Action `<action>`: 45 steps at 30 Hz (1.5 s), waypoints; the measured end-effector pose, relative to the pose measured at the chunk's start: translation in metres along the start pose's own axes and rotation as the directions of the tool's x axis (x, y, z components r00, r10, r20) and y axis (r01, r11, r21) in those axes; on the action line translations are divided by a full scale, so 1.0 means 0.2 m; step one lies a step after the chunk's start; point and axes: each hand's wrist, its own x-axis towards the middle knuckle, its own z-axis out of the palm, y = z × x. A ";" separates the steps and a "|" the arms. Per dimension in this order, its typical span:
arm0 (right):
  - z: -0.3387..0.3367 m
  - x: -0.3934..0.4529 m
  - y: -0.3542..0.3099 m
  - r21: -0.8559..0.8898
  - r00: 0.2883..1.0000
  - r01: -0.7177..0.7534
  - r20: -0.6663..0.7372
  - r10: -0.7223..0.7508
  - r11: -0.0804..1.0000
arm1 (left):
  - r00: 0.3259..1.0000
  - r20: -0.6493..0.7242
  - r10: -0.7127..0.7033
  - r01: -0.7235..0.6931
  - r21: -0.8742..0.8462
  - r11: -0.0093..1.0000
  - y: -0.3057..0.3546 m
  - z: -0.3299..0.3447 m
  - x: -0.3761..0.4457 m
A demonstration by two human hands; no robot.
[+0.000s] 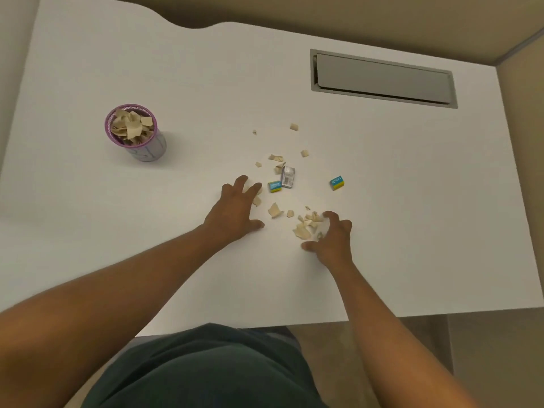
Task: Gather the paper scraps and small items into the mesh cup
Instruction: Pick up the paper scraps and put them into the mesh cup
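Paper scraps (276,209), beige and torn, are found scattered over the middle of a white desk (117,231), with the densest cluster (306,225) lying just beside the right hand (332,240); smaller bits are spread farther back toward a grey hatch (382,79) set into the desk top. Mesh cup (134,132), purple-rimmed, is stood upright well apart to the left of the scatter and is seen filled near to the rim with more scraps. Two small blue-and-yellow blocks are recorded: one (274,186) just beside the left hand's fingertips and touching a small grey box (288,177), the other (337,183) lying alone to the right. Left hand (235,207) is laid palm down with fingers spread, a few scraps lying under and against the fingertips; nothing is gripped. Right hand is held open and curved like a claw, fingers and thumb set around the near cluster of scraps without being closed on it
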 end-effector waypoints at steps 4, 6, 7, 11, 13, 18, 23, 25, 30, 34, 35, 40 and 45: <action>0.08 0.03 -0.11 0.126 0.990 0.134 0.023 -0.138 0.983 | 1.000 -0.016 0.014 -0.014 0.042 0.999 0.07 0.07 0.05; 0.08 0.05 -0.16 0.088 0.982 0.173 0.063 -0.179 0.981 | 0.999 -0.025 0.032 -0.031 0.027 0.999 0.09 0.09 0.06; 0.07 0.07 -0.17 0.073 0.981 0.183 0.058 -0.188 0.980 | 0.999 -0.041 0.035 -0.035 0.019 0.999 0.10 0.09 0.06; 0.02 0.08 -0.12 -0.197 0.974 0.215 -0.021 -0.224 0.957 | 0.991 -0.129 0.029 -0.013 0.126 0.992 0.10 0.13 0.05; 0.02 0.07 -0.09 -0.273 0.980 0.194 0.019 -0.196 0.942 | 0.993 -0.114 0.008 0.016 0.204 0.979 0.11 0.15 0.05; 0.10 0.07 -0.11 -0.248 0.954 0.299 0.083 -0.288 0.921 | 0.992 -0.112 0.066 -0.043 0.201 0.979 0.20 0.19 0.06; 0.15 0.06 -0.17 -0.301 0.896 0.437 0.062 -0.440 0.848 | 0.995 -0.073 0.065 -0.051 0.178 0.983 0.24 0.17 0.05; 0.16 0.06 -0.19 -0.375 0.871 0.473 0.067 -0.486 0.797 | 0.994 -0.052 0.093 -0.078 0.241 0.967 0.24 0.16 0.06; 0.17 0.07 -0.22 -0.428 0.850 0.509 0.114 -0.514 0.747 | 0.996 -0.010 0.088 -0.084 0.238 0.968 0.20 0.14 0.12; 0.16 0.08 -0.26 -0.310 0.885 0.460 0.080 -0.459 0.832 | 0.994 -0.104 -0.018 0.017 -0.017 1.000 0.17 0.12 0.12; 0.16 0.07 -0.26 -0.234 0.901 0.431 0.054 -0.431 0.871 | 0.988 -0.139 -0.062 0.046 -0.113 0.993 0.15 0.12 0.12; 0.14 0.06 -0.35 0.102 0.968 0.250 0.004 -0.252 0.963 | 0.948 -0.249 -0.199 0.067 -0.455 0.888 0.04 0.02 0.04; 0.19 -0.01 -0.58 0.246 0.962 0.238 0.075 -0.263 0.940 | 0.878 -0.383 -0.287 -0.015 -0.622 0.783 -0.08 -0.25 -0.10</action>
